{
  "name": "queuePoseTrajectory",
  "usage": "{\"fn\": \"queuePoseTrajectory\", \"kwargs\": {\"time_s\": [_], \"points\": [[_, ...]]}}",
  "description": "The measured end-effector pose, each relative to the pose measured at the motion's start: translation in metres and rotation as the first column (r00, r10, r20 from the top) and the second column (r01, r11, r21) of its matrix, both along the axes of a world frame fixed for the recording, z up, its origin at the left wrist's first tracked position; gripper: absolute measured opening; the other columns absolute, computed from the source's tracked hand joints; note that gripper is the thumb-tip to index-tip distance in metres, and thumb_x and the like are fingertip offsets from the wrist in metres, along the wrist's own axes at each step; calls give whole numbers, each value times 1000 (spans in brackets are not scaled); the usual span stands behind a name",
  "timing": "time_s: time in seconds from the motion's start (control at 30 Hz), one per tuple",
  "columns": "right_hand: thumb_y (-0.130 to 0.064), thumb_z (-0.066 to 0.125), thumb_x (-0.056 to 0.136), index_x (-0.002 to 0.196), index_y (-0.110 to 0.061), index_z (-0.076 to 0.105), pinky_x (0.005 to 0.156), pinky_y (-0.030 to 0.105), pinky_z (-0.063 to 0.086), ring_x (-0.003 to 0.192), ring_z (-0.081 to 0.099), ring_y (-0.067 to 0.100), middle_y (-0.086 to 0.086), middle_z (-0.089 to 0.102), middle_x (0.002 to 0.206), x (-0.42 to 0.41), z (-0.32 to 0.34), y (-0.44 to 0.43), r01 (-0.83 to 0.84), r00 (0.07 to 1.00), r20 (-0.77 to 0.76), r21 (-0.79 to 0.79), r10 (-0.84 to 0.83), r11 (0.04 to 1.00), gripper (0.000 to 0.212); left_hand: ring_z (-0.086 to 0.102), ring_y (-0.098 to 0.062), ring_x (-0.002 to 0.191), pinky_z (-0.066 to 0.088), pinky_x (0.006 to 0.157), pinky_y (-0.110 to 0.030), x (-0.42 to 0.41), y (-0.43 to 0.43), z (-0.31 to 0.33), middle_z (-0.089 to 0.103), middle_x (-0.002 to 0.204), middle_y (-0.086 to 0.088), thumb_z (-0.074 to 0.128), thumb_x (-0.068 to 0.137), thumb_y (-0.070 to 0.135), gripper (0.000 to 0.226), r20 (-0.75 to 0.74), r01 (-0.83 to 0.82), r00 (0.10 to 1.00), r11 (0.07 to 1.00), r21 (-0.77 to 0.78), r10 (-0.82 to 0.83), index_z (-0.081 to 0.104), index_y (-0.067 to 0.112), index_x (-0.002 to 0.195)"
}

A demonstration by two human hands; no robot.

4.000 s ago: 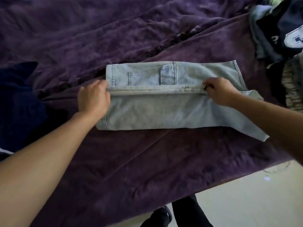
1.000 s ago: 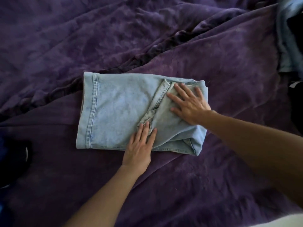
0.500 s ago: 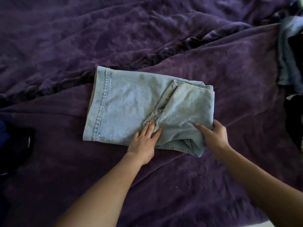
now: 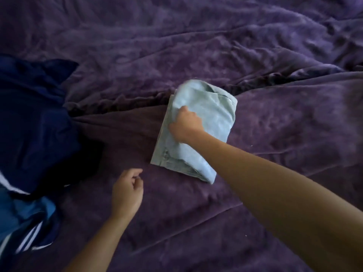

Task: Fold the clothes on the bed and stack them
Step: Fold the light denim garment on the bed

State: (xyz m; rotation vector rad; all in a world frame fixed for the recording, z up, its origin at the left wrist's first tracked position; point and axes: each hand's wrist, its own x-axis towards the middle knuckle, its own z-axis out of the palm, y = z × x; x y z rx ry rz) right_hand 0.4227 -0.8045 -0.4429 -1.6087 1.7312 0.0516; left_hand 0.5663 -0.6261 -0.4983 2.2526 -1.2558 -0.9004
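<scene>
Folded over once more, jeans (image 4: 215,116) lie gripped in right fingers (image 4: 186,112); left fingers (image 4: 135,174) curl loosely, empty.

One head-worn camera looks down, close, onto the bed (image 4: 275,134); edges perhaps motion-blurred.

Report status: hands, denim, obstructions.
Right hand grips the folded denim near its left edge. Left hand loosely curled, holding nothing. Denim lies compact on purple blanket. Dark blue clothes lie apart, left.
</scene>
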Motion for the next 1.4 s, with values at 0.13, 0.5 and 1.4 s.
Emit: {"fn": "queuePoseTrajectory", "kwargs": {"time_s": [0.13,0.5,1.4], "points": [[-34,58,90,117,-7,50,71,31,44,97,62,28,9,64,103,49,-49,9,-89,996,38,155,84,984,39,61,-19,85,44,77,-29,26,17,-4,65,106,-7,51,89,1,25,9,-58,998,998,29,57,67,12,106],[-60,31,94,151,-36,14,114,59,9,148,-5,24,3,-3,162,-62,-90,-40,-542,798,-461,-268,389,796,64,15,-35,145,26,112,-54,-38,-77,-33,19,157,-15,31,93,48,56,439,599,702,798,61,-561,37,26,144],[-54,47,93,136,-22,50,99,50,41,137,37,26,6,39,150,-131,-114,96,-124,985,46,-495,169,860,54,34,-40,132,33,104,-49,-32,-220,-62,31,148,-22,47,95,43,60,425,447,810,895,-2,-403,32,16,146]]}}
